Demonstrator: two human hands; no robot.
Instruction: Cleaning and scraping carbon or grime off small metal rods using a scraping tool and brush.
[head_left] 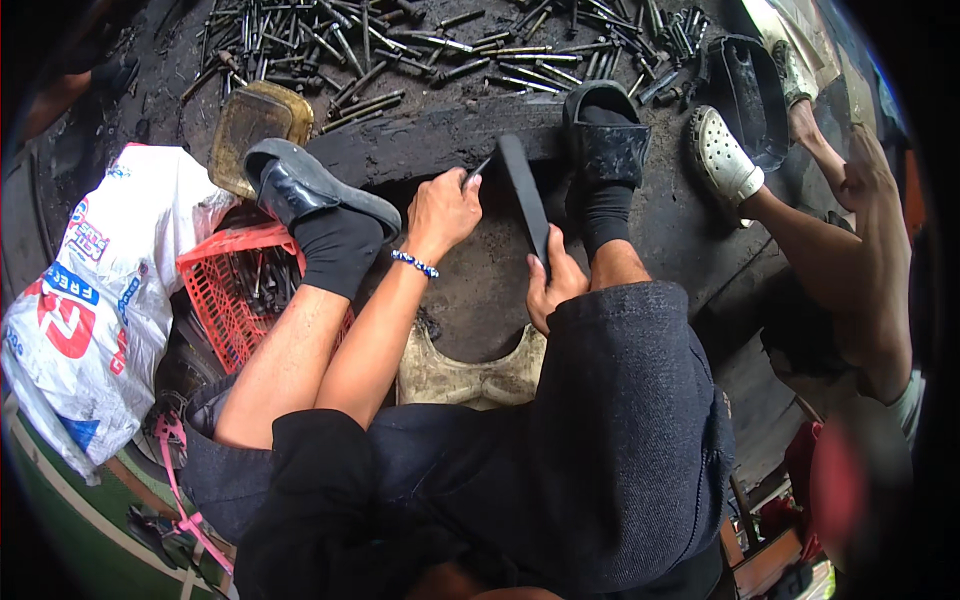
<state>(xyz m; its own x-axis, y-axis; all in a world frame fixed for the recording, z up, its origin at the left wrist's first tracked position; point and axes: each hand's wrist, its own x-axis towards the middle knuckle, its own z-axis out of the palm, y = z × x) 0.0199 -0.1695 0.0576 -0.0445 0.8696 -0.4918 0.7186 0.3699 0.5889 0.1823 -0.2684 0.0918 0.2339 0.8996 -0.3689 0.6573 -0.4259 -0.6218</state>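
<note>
My left hand (447,212), with a blue and white bead bracelet at the wrist, is closed on a thin dark metal piece (481,168). Most of that piece is hidden in the fist, so its kind does not show. In my right hand (558,279) is a long flat dark bar (523,190), gripped at its lower end and tilted up to the left. Its upper end is close beside the tip of the metal piece; whether they touch I cannot tell. Both hands are between my knees, near a blackened beam (430,142).
Many loose bolt-like metal rods (450,55) are strewn beyond the beam. At left are a red plastic crate (225,300) of metal parts, a white sack (130,250) and a yellowish container (258,130). Another person's leg (815,235) and a black tub (748,105) are at right.
</note>
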